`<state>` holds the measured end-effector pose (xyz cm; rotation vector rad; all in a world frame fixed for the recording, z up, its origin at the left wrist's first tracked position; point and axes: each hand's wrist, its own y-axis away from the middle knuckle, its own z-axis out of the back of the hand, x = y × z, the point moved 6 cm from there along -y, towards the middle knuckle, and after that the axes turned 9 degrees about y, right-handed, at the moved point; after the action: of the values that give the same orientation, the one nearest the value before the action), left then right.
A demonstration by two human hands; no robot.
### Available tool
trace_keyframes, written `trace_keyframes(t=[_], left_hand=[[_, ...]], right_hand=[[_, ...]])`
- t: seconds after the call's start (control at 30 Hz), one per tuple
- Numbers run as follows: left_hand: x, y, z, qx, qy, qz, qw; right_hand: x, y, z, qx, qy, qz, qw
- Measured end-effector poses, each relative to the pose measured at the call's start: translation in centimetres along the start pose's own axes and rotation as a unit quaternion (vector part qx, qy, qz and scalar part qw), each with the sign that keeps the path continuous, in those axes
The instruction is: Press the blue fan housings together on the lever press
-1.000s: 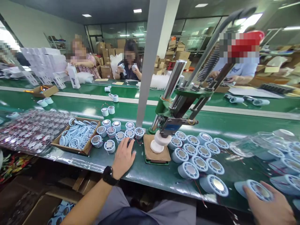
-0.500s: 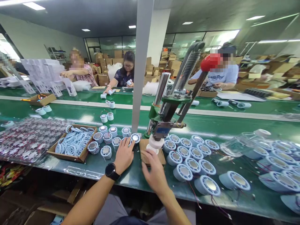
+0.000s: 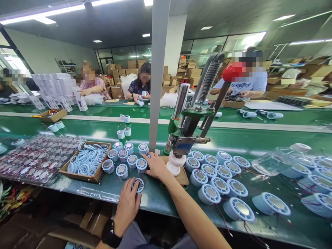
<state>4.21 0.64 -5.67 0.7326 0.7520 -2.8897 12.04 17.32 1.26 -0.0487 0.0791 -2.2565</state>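
My left hand point(image 3: 127, 202), with a black watch at the wrist, grips a round blue motor housing point(image 3: 138, 185) at the bench's front edge. Farther forward, my right hand point(image 3: 155, 165) reaches left across the front of the press, its fingertips at a blue part point(image 3: 148, 156) that they mostly cover. Beside those fingers stands another blue housing point(image 3: 141, 165) with a silver disc on top. The green hand press point(image 3: 183, 145) has a red knob and a white round fixture point(image 3: 173, 168) below its head; no housing shows in the fixture.
A cardboard box point(image 3: 98, 177) of blue rings lies left, beside a spread of metal parts point(image 3: 38, 155). Many wired housings point(image 3: 220, 185) crowd the right, near a clear bottle point(image 3: 275, 159). A grey post point(image 3: 157, 76) rises behind the bench. Several people sit across the belt.
My left hand has drawn back toward the front edge with a housing. My right hand has left the white fixture and moved left and forward to the housings. The view has shifted slightly.
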Motion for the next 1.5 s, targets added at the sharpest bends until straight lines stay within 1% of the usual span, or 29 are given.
trace_keyframes(t=[0.07,0.17,0.27,0.37,0.47,0.57,0.63,0.67,0.7,0.77,0.83,0.87,0.9,0.93,0.97,1.0,1.03,1.07,1.1,1.13,1.17,1.23,1.33,1.4,1.5], left_hand=[[0.6,0.5,0.7,-0.004,0.001,0.014,1.0],[0.9,0.4,1.9,-0.022,0.001,0.03,0.999],[1.1,0.1,2.3,-0.025,0.002,0.022,0.999],[1.6,-0.1,2.1,-0.022,-0.004,-0.008,1.0],[2.9,-0.8,1.4,-0.011,-0.021,-0.037,0.999],[4.0,-2.0,0.5,0.001,-0.058,-0.045,0.997],[4.4,-2.6,0.2,0.013,-0.086,-0.042,0.995],[4.4,-2.8,0.1,0.019,-0.097,-0.044,0.994],[4.3,-2.8,0.1,0.022,-0.104,-0.047,0.993],[4.1,-2.7,0.3,0.018,-0.112,-0.054,0.992],[4.1,-2.5,0.5,0.011,-0.117,-0.05,0.992],[4.0,-2.4,0.5,0.009,-0.118,-0.046,0.992],[4.0,-2.3,0.4,0.011,-0.117,-0.043,0.992],[3.9,-2.3,0.3,0.015,-0.119,-0.037,0.992],[3.9,-2.3,0.1,0.019,-0.123,-0.028,0.992],[3.8,-2.3,0.0,0.023,-0.129,-0.018,0.991],[3.8,-2.3,-0.2,0.026,-0.136,-0.009,0.99],[3.8,-2.3,-0.4,0.028,-0.141,-0.001,0.99],[3.7,-2.3,-0.6,0.03,-0.143,0.001,0.989],[3.5,-2.4,-0.7,0.031,-0.143,-0.001,0.989],[3.4,-2.4,-0.9,0.032,-0.14,-0.006,0.99],[3.1,-2.6,-1.1,0.032,-0.133,-0.012,0.99],[2.4,-2.5,-0.8,0.026,-0.114,-0.018,0.993],[1.7,-2.4,-0.5,0.017,-0.094,-0.02,0.995],[0.6,-1.9,-0.1,0.009,-0.068,-0.008,0.998]], right_hand=[[0.7,0.1,0.2,0.006,0.005,0.01,1.0],[2.0,0.3,0.2,0.013,0.003,0.029,0.999],[3.0,1.1,0.3,0.012,-0.002,0.033,0.999],[3.6,2.6,0.5,0.002,0.0,0.019,1.0],[3.9,3.8,0.7,-0.007,0.006,0.006,1.0],[3.8,4.8,0.8,-0.042,0.009,0.003,0.999],[3.6,6.2,1.2,-0.067,-0.002,-0.004,0.998],[3.6,7.4,1.5,-0.078,-0.015,-0.01,0.997],[3.4,8.8,1.9,-0.087,-0.035,-0.018,0.995],[2.8,12.6,3.0,-0.12,-0.085,-0.035,0.989],[0.7,17.3,4.6,-0.179,-0.124,-0.084,0.972],[-1.1,19.9,5.5,-0.218,-0.127,-0.132,0.959],[-3.4,22.5,6.4,-0.258,-0.115,-0.199,0.938],[-6.0,25.3,7.0,-0.288,-0.089,-0.284,0.91],[-8.8,27.9,7.4,-0.298,-0.053,-0.38,0.874],[-11.6,30.4,7.5,-0.283,-0.016,-0.477,0.832],[-14.2,32.6,7.2,-0.244,0.015,-0.565,0.788],[-16.6,34.3,6.7,-0.189,0.035,-0.633,0.749],[-18.6,35.4,5.9,-0.134,0.043,-0.679,0.721],[-20.3,36.1,5.1,-0.087,0.041,-0.702,0.706],[-21.6,36.3,4.4,-0.055,0.033,-0.709,0.702],[-23.2,35.9,3.1,-0.027,0.017,-0.701,0.713],[-24.1,34.8,1.8,-0.01,0.002,-0.681,0.733],[-24.5,34.3,1.2,-0.019,-0.013,-0.672,0.741],[-25.7,33.6,0.7,-0.068,-0.043,-0.674,0.734]])
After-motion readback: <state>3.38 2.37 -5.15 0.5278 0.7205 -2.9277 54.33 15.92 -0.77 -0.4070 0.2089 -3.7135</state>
